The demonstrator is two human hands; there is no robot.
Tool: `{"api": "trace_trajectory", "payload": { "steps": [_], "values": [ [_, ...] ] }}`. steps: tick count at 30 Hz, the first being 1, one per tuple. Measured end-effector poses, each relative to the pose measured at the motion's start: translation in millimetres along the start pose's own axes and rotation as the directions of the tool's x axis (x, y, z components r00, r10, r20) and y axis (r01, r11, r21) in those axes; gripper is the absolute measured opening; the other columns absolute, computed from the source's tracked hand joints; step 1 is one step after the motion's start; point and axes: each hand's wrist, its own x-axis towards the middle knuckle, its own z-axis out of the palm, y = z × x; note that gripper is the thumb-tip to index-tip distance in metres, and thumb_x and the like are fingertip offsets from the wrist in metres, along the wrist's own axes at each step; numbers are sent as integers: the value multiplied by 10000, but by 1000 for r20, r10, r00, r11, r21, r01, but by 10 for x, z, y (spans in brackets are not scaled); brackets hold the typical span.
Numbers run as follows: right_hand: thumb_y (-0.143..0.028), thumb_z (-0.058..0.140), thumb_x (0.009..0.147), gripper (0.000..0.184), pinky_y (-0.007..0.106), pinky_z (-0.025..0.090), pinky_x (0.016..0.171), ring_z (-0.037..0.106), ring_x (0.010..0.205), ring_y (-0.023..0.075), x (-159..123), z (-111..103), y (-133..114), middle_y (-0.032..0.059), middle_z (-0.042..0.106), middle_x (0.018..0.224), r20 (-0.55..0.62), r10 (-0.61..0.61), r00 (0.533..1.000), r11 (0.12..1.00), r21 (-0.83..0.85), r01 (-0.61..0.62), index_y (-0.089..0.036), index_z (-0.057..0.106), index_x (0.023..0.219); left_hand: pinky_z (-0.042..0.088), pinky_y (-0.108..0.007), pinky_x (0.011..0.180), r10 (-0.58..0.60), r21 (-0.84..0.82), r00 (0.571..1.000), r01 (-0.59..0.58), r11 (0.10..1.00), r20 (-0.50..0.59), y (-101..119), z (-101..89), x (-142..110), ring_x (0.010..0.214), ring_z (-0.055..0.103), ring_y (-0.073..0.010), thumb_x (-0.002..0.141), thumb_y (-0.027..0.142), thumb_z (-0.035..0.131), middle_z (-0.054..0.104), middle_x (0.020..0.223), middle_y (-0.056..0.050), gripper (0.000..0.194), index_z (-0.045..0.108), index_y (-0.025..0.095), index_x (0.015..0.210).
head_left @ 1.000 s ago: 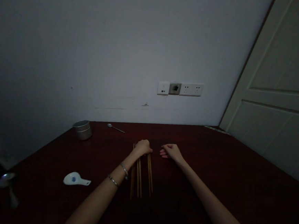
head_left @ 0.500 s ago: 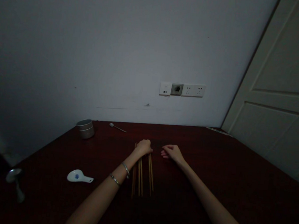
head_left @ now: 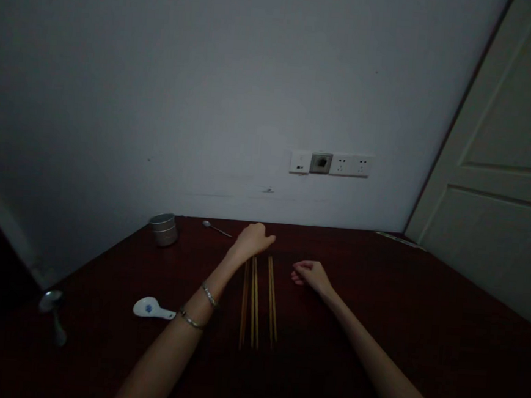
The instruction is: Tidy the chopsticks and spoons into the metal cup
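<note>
Several wooden chopsticks [head_left: 255, 308] lie lengthwise on the dark red table in small, roughly parallel groups. Just beyond their far ends is my left hand [head_left: 253, 240], back upward, with the thumb apart from the fingers. The fingers are partly hidden behind the hand, and nothing shows in it. My right hand [head_left: 311, 275] rests on its side to the right of the chopsticks, empty, with loosely bent fingers apart. Behind my left hand, a small long-handled metal spoon [head_left: 217, 228] lies near the wall.
A grey metal cup [head_left: 164, 230] stands at the back left. Closer on the left are a white ceramic spoon [head_left: 152, 308] with a blue mark and a metal spoon [head_left: 56, 317]. Sockets [head_left: 330, 164] sit on the wall, and a pale door [head_left: 501, 181] is at right.
My left hand has come off the chopsticks and moved slightly farther away toward the wall. The chopsticks stay on the table. My right hand keeps its place, while the view has shifted a little.
</note>
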Motion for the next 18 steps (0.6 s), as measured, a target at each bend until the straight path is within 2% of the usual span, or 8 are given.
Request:
{"api": "trace_trajectory", "payload": {
  "steps": [2, 4, 8, 13, 18],
  "values": [
    [-117, 567, 724, 29, 178, 482, 414, 578, 429, 97, 10, -1, 21, 29, 621, 519, 2, -22, 1000, 1000, -15, 22, -94, 574, 708, 378, -254, 551, 60, -56, 994, -65, 996, -96, 91, -304, -145, 547, 565, -163, 781, 399, 421, 605, 535, -92, 407, 624, 108, 583],
    [-120, 571, 714, 27, 179, 480, 413, 579, 434, 99, 20, 0, 41, 29, 622, 528, 1, -41, 999, 998, -37, 41, -94, 578, 717, 362, -245, 538, 85, -113, 973, -111, 987, -214, 184, -554, -302, 512, 532, -138, 780, 365, 423, 598, 518, -69, 370, 629, 115, 601],
    [-116, 542, 715, 46, 176, 477, 416, 580, 446, 95, 15, 32, 64, 22, 619, 547, 12, -69, 998, 993, -95, 70, -95, 577, 735, 348, -231, 522, 95, -152, 923, -162, 975, -374, 279, -848, -515, 489, 506, -119, 776, 308, 422, 601, 521, -52, 306, 648, 123, 686],
    [-109, 518, 693, 70, 167, 461, 402, 574, 434, 93, -86, 189, 40, -7, 586, 516, 68, -128, 989, 959, -245, 141, -101, 579, 726, 345, -231, 524, 83, -115, 930, -132, 985, -358, 129, -960, -619, 495, 501, -120, 756, 287, 427, 587, 506, -39, 290, 656, 117, 704],
    [-190, 525, 710, 118, 183, 451, 392, 573, 425, 115, -195, 396, -31, -13, 557, 472, 100, -148, 984, 901, -396, 176, -99, 580, 759, 340, -222, 519, 61, -83, 975, -80, 993, -214, -287, -989, -723, 507, 506, -118, 743, 293, 431, 577, 503, -25, 286, 648, 118, 679]
  ]
}}
